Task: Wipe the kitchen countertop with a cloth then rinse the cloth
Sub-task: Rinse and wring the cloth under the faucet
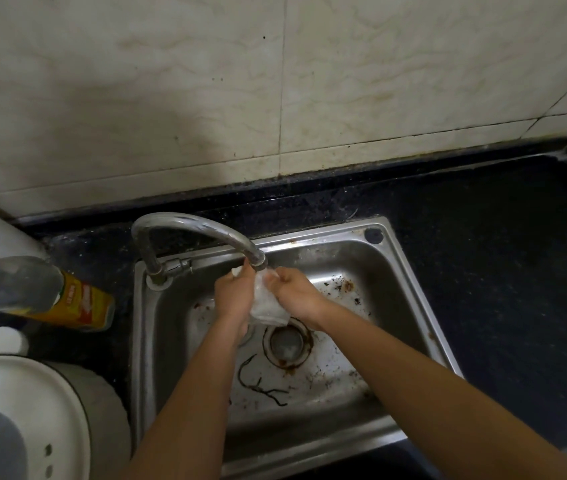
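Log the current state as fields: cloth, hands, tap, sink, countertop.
cloth: white, bunched, held under the tap, over the sink
left hand: grips cloth's left side
right hand: grips cloth's right side
tap: spout above cloth; water flow unclear
sink: steel, stained, debris round the drain
countertop: dark; yellow-labelled bottle left of sink

Yellow bottle label (83, 301), red print blurred, no text legible
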Demonstrator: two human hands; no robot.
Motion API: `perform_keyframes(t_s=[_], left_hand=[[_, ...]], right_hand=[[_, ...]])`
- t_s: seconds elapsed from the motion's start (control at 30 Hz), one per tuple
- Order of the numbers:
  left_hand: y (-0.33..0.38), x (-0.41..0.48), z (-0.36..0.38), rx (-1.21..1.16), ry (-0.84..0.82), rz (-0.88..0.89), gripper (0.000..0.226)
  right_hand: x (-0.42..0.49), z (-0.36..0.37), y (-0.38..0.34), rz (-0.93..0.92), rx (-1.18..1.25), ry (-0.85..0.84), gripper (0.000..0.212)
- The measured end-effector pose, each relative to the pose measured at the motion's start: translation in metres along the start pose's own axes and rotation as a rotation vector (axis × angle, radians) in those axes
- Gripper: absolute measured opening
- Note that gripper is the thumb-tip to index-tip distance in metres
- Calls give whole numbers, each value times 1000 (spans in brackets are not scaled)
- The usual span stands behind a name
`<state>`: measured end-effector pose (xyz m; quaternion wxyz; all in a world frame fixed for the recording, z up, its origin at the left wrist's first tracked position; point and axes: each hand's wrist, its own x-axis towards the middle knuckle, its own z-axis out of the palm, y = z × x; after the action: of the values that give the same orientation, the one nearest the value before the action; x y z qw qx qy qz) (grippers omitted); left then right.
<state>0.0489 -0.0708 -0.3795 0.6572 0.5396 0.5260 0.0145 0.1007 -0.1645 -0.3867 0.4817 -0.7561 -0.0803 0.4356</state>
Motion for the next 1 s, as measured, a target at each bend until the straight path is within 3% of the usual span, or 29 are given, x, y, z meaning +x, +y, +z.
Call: perform_keyframes(t_s=[0.1, 0.17, 0.23, 0.33, 0.43, 0.5, 0.6, 0.7, 0.83, 1.0], left_hand=[[5, 4, -2, -26, 8, -55, 34], [5, 3, -4, -56, -29, -46, 37], [2, 2, -5, -79, -64, -38, 36], [-2, 4, -10, -219, -128, -69, 36], [-4, 4, -17, -392, -243, -86, 36], [-6, 5, -19, -431, -280, -82, 36], [-11, 4, -17, -334, -205, -28, 31], [-12, -1, -5, -153, -64, 37, 28], [-4, 1, -2, -77, 18, 60, 33], [2, 2, 0, -125, 21, -92, 53]], right_hand=[[1, 3, -10, -72, -139, 89, 39], [7, 2, -13, -60, -102, 197, 48], [10, 0, -14, 4, 22, 233, 47], [5, -3, -12, 28, 320, 148, 24], [2, -4, -1, 44, 597, 55, 32], [2, -3, 4, 29, 669, 65, 22], [3, 3, 7, -41, 418, 192, 13], [4, 14, 2, -134, 75, 295, 18], [7, 23, 1, -189, -79, 358, 29], [4, 16, -8, -83, -132, 300, 56]])
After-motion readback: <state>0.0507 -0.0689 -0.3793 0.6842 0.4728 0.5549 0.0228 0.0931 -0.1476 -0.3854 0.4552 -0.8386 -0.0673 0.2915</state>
